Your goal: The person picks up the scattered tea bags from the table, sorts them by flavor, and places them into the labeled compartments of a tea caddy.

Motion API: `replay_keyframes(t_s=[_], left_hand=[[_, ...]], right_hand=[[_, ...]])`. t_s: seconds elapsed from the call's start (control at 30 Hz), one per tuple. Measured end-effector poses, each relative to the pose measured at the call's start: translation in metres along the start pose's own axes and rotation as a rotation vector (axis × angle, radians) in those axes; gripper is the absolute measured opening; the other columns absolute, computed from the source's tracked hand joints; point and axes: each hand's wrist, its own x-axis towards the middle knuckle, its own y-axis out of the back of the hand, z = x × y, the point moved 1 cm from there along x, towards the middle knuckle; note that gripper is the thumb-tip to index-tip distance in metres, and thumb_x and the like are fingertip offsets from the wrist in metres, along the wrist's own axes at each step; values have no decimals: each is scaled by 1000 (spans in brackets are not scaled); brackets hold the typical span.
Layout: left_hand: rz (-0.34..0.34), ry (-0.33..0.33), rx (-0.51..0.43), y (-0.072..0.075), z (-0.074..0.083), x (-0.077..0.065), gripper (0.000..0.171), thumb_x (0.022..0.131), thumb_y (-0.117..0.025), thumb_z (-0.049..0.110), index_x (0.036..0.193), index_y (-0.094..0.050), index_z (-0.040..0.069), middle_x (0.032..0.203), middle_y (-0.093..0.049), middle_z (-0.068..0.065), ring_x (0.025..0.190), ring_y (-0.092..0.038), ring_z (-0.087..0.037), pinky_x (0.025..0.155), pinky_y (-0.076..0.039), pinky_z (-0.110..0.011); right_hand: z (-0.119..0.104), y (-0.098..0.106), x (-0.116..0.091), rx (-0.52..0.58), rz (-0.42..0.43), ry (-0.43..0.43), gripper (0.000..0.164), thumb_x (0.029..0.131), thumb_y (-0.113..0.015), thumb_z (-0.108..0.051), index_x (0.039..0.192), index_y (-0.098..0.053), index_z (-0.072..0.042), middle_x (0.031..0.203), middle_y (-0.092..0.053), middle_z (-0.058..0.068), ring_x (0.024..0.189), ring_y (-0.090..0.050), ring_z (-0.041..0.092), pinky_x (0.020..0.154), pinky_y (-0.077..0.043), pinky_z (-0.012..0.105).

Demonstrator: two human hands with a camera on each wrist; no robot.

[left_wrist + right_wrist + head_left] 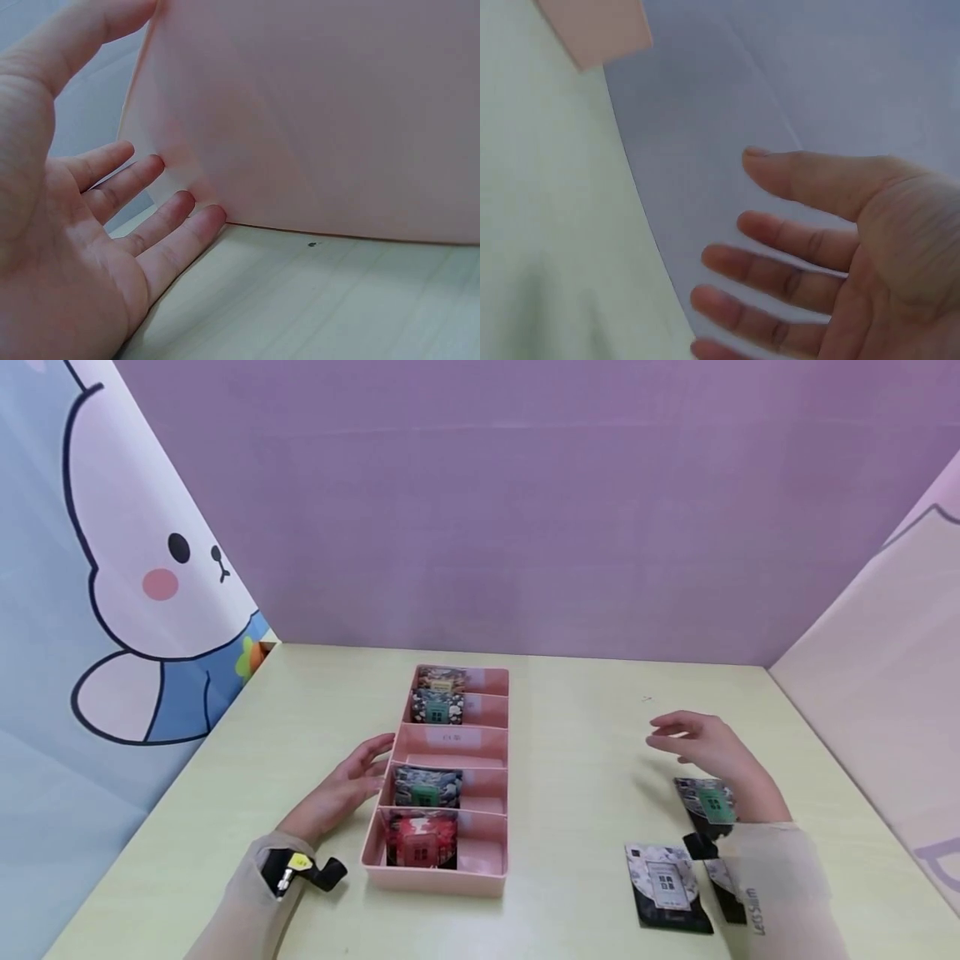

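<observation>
A pink divided organizer box stands on the table, its compartments in one column. My left hand is at the box's left side; in the left wrist view the fingertips touch its outer wall near the bottom. Red packets lie in the nearest compartment and dark green-labelled packets in the one behind. The middle compartment holds nothing. Farther back are a floral packet and an orange-labelled packet. My right hand hovers over the table at the right, fingers loosely extended, holding nothing.
Below the right forearm lie a white-and-black packet, a second one partly hidden by the sleeve, and a green-labelled packet. A purple backdrop closes the table's far edge, with printed cloth panels at the sides.
</observation>
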Motion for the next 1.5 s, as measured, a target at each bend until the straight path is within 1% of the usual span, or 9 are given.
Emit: replay_keyframes(t_s=[0.17,0.37,0.47,0.63,0.9,1.07,1.27,1.4,1.5], left_hand=[[2,10,-1,0,0,1,74,98,-60,17,159,-18,16,164,-17,-12,148,-20,-38,116,-13,-62],[-3,5,6,-2,0,0,75,98,-60,18,159,-16,14,164,-15,-15,148,-18,-40,115,-12,-64],[-7,-3,4,-2,1,0,75,98,-60,17,159,-16,13,164,-15,-16,147,-18,-41,115,-12,-65],[0,3,6,-1,2,0,74,98,-60,18,159,-18,14,164,-16,-14,147,-19,-40,115,-13,-64],[0,3,11,1,2,0,75,98,-60,19,159,-17,14,164,-15,-13,148,-18,-40,115,-13,-65],[-2,3,10,1,2,0,75,98,-60,19,159,-17,14,164,-15,-14,148,-18,-40,115,-12,-65],[6,9,14,0,2,0,74,98,-59,18,159,-17,15,164,-15,-14,148,-18,-40,115,-12,-65],[-1,-12,8,0,0,1,74,98,-59,17,159,-17,13,164,-14,-15,147,-18,-41,115,-12,-64],[-15,-38,1,0,0,1,74,98,-58,16,158,-16,10,164,-14,-17,147,-18,-42,115,-12,-64]], right_hand=[[30,17,-10,-29,-52,-125,64,98,-63,-35,139,-46,11,126,-58,31,107,-60,41,81,-57,49],[61,30,-17,-7,-89,-268,75,99,-59,-41,143,-36,14,134,-48,37,108,-59,43,82,-57,49],[73,36,-20,21,-98,-328,77,98,-60,-42,143,-33,15,125,-53,33,100,-61,35,79,-57,47],[90,45,-27,99,-100,-410,75,97,-62,-40,140,-36,16,111,-62,15,88,-62,22,77,-59,44],[108,43,-31,204,-132,-434,61,98,-61,-36,130,-50,16,95,-69,5,84,-68,19,75,-60,40],[102,37,-28,129,-158,-428,61,96,-65,-40,127,-53,11,99,-64,8,82,-63,21,73,-58,40],[90,28,-22,28,-199,-421,46,88,-75,-29,110,-53,5,77,-50,3,64,-47,19,62,-53,37],[86,24,-20,11,-212,-416,35,85,-78,-19,100,-55,3,67,-45,0,56,-41,15,55,-47,33],[85,21,-19,24,-214,-413,33,84,-78,-14,100,-56,3,65,-44,0,52,-37,14,53,-44,31]])
